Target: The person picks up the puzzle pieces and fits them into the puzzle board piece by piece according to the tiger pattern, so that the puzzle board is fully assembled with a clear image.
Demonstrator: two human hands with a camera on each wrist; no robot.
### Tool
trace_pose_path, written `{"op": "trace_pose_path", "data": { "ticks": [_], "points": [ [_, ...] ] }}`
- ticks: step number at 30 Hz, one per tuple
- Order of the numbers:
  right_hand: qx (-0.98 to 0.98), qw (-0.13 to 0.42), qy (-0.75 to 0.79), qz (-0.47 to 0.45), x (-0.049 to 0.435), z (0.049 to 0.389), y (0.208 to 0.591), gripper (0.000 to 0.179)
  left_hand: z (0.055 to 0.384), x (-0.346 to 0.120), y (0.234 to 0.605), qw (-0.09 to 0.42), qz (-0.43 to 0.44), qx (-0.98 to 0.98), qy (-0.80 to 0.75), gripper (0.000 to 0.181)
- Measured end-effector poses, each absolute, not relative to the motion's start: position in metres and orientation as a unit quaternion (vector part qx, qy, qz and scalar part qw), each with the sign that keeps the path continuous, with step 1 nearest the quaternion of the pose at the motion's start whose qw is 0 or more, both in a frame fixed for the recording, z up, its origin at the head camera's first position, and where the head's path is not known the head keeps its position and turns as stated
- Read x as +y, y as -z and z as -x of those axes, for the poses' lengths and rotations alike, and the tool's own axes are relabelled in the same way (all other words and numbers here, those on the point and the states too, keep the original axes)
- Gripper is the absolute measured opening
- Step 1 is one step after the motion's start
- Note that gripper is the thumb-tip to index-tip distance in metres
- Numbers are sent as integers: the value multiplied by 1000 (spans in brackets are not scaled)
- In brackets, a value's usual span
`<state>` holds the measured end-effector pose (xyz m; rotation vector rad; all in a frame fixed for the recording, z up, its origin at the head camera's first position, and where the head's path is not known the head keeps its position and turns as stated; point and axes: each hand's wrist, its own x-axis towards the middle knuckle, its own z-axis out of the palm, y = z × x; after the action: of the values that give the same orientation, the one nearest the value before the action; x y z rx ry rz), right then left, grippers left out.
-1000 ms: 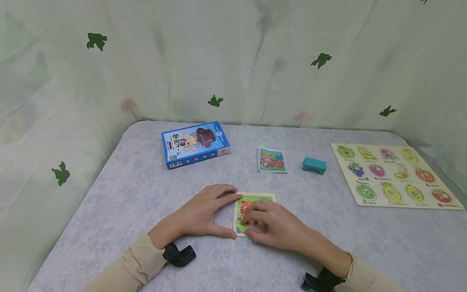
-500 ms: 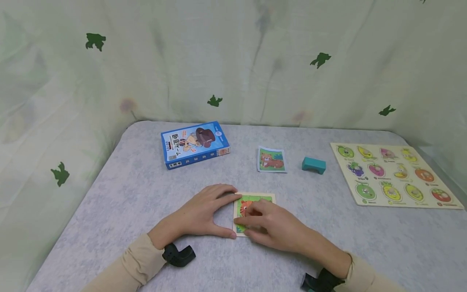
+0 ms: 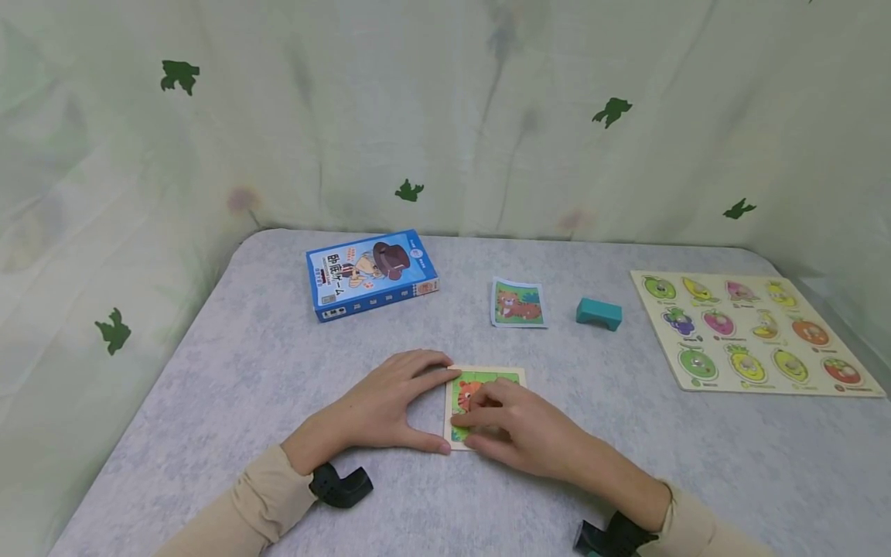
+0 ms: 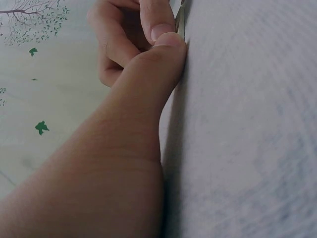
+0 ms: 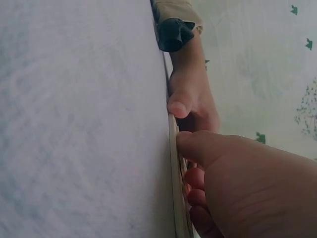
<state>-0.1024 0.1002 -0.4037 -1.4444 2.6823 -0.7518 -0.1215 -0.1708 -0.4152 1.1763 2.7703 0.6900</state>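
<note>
A small wooden tray puzzle with an orange tiger on green lies on the table in the head view. My left hand is spread at its left side, fingertips at the upper left corner and thumb at the lower left one. Over the puzzle's right half is my right hand, hiding much of the picture. Its index finger reaches across to the lower left part, and its thumb rests at the near edge. In the right wrist view the right hand's thumb touches the puzzle's edge, with the other fingertips close against the face.
Behind the puzzle lies a picture card with a brown animal. A teal arched block stands right of it. At the back left is a blue game box; a fruit puzzle board lies at the right.
My right index finger has straightened and moved from the puzzle's middle toward its lower left side, then drawn back slightly. My left hand has stayed in place.
</note>
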Motion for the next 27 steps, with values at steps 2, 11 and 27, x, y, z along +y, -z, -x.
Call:
{"op": "trace_pose_path", "data": {
  "ticks": [2,11,27],
  "points": [
    [857,8,240,457,100,102,403,25,121,-171,416,27,-380,897,-224,95],
    [864,32,233,445,101,101,401,27,121,-171,417,23,-380,898,-222,95],
    [858,18,246,451,101,102,403,25,121,-171,415,21,-381,897,-225,95]
  ]
}}
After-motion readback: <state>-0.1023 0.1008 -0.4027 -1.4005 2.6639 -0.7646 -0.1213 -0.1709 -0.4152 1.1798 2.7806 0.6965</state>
